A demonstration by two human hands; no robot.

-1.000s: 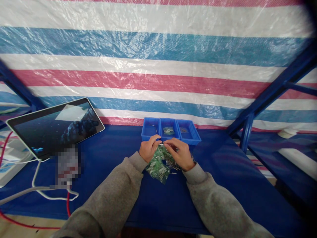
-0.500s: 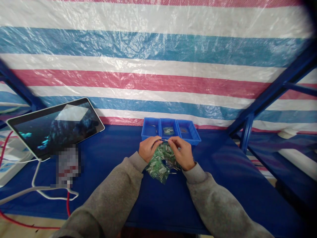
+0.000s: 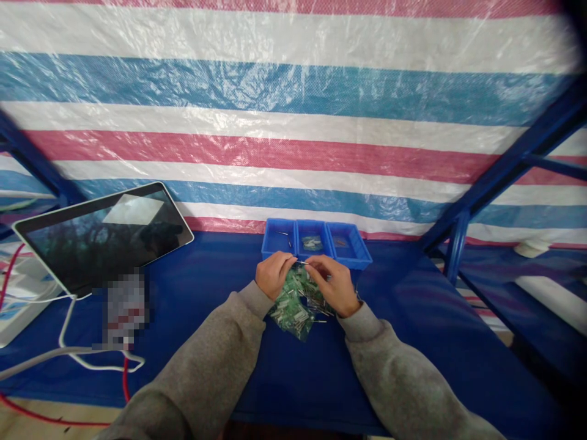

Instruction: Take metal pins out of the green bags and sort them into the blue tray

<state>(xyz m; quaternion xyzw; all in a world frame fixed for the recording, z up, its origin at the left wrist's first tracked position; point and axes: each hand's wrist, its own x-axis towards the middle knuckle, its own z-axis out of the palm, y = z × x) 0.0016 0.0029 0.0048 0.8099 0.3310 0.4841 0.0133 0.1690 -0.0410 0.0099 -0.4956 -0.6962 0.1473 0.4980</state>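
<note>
My left hand (image 3: 274, 273) and my right hand (image 3: 334, 282) meet in front of the blue bins, fingertips closed in a pinch. Between them lies a thin metal rod (image 3: 301, 263), roughly level, gripped at its left end by one hand and at its right end by the other. Its fine detail is too small to make out. Beneath the hands, a clear plastic bag (image 3: 293, 318) with green tint and many short silvery pieces rests on the table, partly covered by my right hand. One loose thin rod (image 3: 320, 321) lies at the bag's right edge.
A row of three joined blue bins (image 3: 312, 227) stands behind the hands, with small parts inside. At left are a tilted screen (image 3: 105, 244), a pixelated patch, and white and red cables. Blue metal frame bars (image 3: 495, 165) rise at right; striped sheeting (image 3: 293, 159) hangs behind.
My right hand has shifted slightly left, closer to my left hand, and less of the rod shows between them. The screen's picture has turned darker.
</note>
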